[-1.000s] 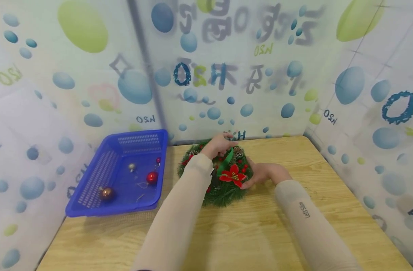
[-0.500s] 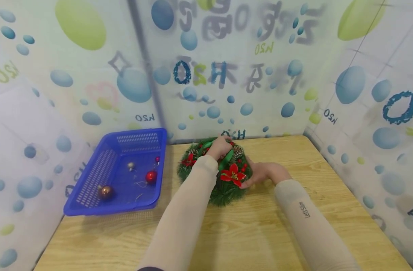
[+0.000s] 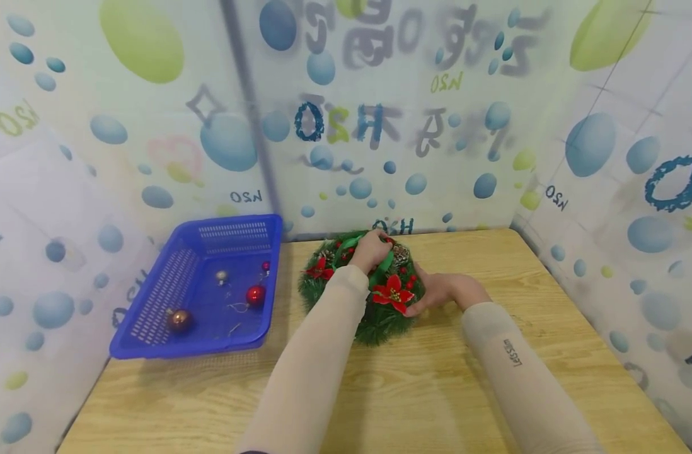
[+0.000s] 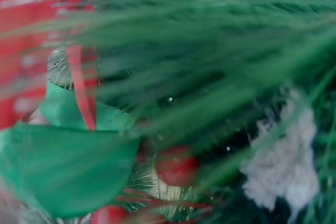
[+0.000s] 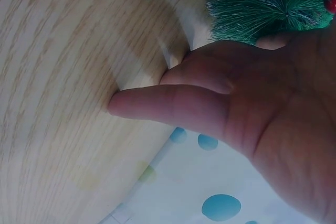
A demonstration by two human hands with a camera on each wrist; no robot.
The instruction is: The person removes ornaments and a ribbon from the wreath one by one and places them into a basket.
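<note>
Wood table (image 3: 414,391): left hand (image 3: 370,247) grip pinches green ribbon (image 3: 380,271); right hand (image 3: 444,291), fingers straight, steadies wreath (image 3: 362,285). Probably light, bristly, springy; hold the rim.

**What We Cannot See Well**

The left hand (image 3: 371,250) lies on the far side of the wreath (image 3: 362,285), and its fingertips are hidden among the green ribbon (image 3: 383,267) and needles. The left arm covers the middle of the wreath. The right hand (image 3: 441,291) sits at the wreath's right side, and its fingertips are tucked behind the red flower (image 3: 392,294).

In the left wrist view everything is very close and blurry. Only green needles (image 4: 220,51), ribbon (image 4: 63,166) and red berries (image 4: 176,165) show, and no hand can be made out.

In the right wrist view the wreath (image 5: 268,3) is cut off by the top edge. The hand (image 5: 247,114) is cut off at the right.

The small things in the blue basket (image 3: 153,328), left of the wreath, are too tiny to tell apart well.
</note>
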